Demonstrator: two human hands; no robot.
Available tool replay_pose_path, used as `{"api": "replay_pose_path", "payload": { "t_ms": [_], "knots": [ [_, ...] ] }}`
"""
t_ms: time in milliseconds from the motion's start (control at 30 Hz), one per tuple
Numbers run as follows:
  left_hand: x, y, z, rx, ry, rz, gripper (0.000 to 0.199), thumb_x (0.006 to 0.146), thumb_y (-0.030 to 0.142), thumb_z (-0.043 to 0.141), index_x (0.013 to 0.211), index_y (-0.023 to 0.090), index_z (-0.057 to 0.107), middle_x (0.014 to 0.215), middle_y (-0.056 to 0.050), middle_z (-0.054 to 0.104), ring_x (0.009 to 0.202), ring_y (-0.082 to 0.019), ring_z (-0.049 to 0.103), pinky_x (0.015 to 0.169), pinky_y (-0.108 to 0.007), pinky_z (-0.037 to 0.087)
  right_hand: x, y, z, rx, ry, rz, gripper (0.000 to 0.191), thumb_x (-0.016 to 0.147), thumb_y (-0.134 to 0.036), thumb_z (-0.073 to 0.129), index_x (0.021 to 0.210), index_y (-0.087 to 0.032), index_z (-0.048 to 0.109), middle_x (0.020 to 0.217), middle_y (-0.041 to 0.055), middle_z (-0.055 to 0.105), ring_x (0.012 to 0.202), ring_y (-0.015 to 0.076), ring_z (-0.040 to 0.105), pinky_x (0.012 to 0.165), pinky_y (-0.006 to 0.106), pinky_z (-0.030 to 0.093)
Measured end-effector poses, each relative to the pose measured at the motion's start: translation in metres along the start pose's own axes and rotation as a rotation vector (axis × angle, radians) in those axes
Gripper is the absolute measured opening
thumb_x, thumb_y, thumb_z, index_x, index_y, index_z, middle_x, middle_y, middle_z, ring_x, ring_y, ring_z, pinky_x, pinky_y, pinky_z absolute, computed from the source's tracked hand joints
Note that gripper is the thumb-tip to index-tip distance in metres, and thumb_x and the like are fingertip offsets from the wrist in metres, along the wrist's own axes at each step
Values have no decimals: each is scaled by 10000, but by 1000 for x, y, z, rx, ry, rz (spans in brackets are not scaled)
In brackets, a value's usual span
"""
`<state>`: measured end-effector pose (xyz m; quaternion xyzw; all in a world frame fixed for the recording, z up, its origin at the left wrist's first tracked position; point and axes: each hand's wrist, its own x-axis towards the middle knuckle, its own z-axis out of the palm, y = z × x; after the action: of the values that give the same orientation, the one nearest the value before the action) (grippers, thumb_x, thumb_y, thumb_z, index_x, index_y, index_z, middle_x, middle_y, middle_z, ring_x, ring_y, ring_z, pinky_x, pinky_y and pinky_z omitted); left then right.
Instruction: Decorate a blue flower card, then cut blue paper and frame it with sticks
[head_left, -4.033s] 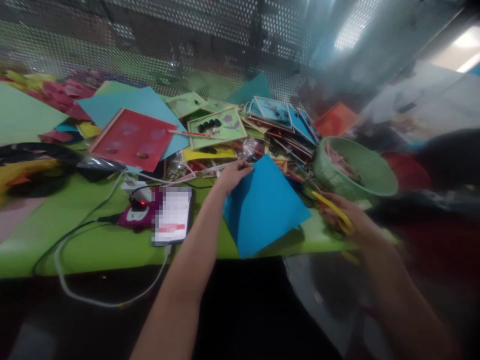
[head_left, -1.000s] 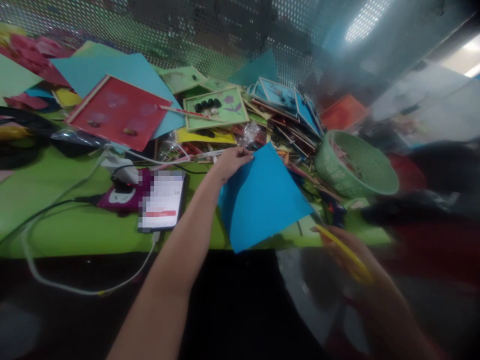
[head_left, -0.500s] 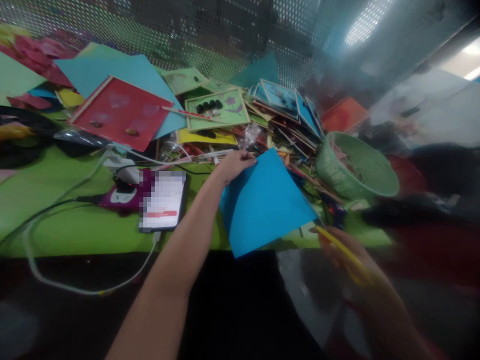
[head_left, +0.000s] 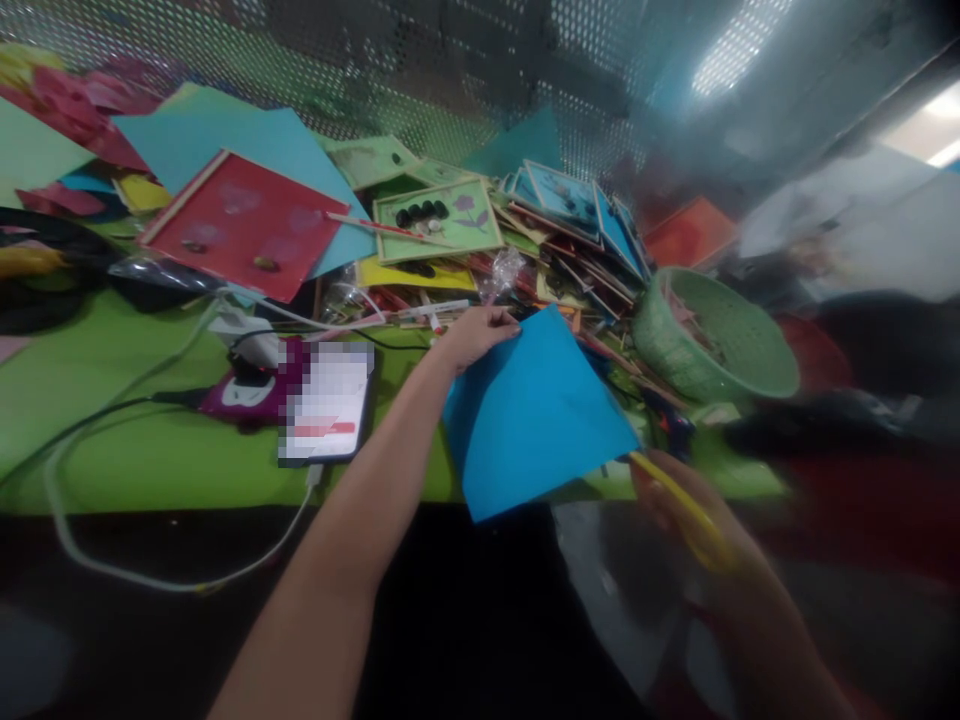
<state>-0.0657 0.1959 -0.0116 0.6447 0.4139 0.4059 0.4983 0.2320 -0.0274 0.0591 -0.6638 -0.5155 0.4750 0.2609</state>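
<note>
A blue sheet of paper [head_left: 540,410] is held up at a slant over the front of the green table. My left hand [head_left: 480,338] pinches its upper left edge between thumb and fingers, and the sheet bends below the grip. Low on the right, my right hand [head_left: 675,500] is closed around yellow-handled scissors [head_left: 686,505]. Their tip end meets the sheet's right corner; the blades are mostly hidden, and blur softens the handle. The sheet's lower corner hangs past the table edge.
A phone [head_left: 326,405] on a white cable lies beside a purple power strip [head_left: 247,392] at left. Behind are a red panel [head_left: 247,225], a framed green picture [head_left: 439,220], stacked blue frames [head_left: 562,200] and a green basket [head_left: 716,335]. Loose sticks litter the middle.
The blue sheet and my left hand have shifted slightly right and down. The sheet's right corner now meets the scissors, where a thin blade showed beside it before.
</note>
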Motion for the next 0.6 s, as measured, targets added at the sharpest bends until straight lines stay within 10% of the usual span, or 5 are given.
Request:
{"api": "replay_pose_path", "payload": {
  "t_ms": [600],
  "knots": [
    [-1, 1, -1, 59, -32, 12, 197, 875, 379, 680, 832, 190, 713, 1178, -122, 753, 1341, -345, 554, 1165, -504, 361, 9, 23, -4, 33, 51, 33, 591, 752, -752, 743, 980, -219, 625, 583, -56, 487, 398, 84, 399, 358, 218, 308]
  ]
}}
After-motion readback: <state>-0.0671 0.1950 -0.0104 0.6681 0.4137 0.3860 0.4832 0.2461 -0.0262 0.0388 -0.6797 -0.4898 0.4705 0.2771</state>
